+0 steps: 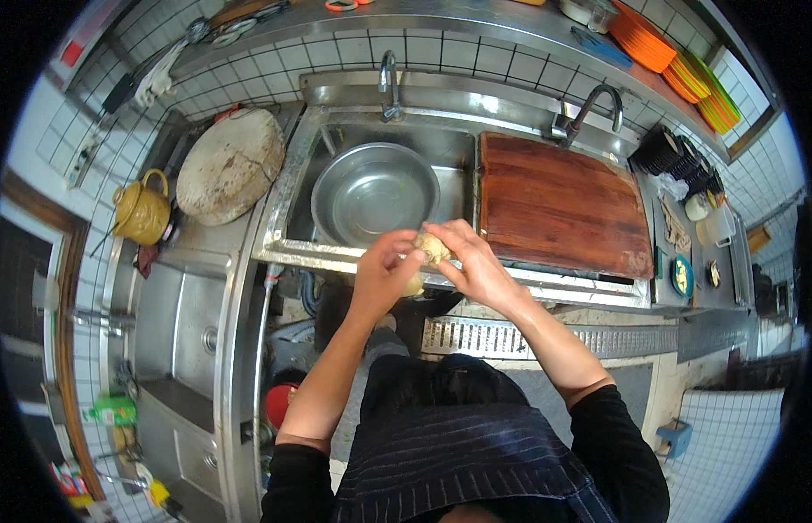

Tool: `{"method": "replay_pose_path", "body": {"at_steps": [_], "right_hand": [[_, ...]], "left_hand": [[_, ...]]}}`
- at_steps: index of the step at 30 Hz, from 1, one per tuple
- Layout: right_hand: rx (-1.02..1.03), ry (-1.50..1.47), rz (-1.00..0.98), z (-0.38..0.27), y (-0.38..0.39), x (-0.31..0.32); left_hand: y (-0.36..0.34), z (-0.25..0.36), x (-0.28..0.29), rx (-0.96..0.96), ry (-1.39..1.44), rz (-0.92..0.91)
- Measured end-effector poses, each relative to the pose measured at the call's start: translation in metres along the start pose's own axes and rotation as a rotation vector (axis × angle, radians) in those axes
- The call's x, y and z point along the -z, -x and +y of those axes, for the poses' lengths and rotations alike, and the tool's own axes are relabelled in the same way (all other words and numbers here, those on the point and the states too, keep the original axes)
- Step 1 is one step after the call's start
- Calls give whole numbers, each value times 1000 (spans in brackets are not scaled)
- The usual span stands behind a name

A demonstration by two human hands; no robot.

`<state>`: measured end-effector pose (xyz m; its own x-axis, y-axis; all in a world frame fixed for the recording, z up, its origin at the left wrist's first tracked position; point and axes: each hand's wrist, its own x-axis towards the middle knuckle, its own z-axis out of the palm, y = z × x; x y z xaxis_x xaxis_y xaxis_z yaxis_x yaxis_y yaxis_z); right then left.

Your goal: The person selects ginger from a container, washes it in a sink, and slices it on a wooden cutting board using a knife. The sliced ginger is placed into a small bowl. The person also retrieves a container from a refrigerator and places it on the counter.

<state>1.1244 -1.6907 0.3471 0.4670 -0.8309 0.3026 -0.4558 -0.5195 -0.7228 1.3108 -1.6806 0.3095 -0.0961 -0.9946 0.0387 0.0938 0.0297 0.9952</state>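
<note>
Both hands meet over the near rim of the left sink, in front of a wide metal basin standing in it. Between them is a knobbly pale-yellow lump, perhaps a root vegetable; its exact kind is unclear. My right hand grips it from the right, thumb below and fingers above. The fingers of my left hand curl in and press on its left side. More pale yellow stuff shows below the left fingers, and I cannot tell whether it belongs to the same lump.
A reddish-brown wooden board covers the sink on the right. Two taps, the left one and the right one, rise behind. At left are a round chopping block and a yellow pot. A teal bowl sits far right.
</note>
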Motion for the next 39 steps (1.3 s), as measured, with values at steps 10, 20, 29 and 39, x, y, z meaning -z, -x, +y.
{"method": "replay_pose_path", "body": {"at_steps": [10, 20, 29, 39], "right_hand": [[-88, 56, 83, -4, -77, -32], [-224, 124, 129, -2, -97, -45], [-308, 151, 213, 6, -90, -53], [-366, 142, 256, 13, -90, -63]], "left_hand": [[-82, 22, 64, 83, -83, -162], [-126, 4, 82, 133, -139, -303], [-140, -4, 81, 209, -91, -457], [-148, -19, 83, 284, -14, -475]]}}
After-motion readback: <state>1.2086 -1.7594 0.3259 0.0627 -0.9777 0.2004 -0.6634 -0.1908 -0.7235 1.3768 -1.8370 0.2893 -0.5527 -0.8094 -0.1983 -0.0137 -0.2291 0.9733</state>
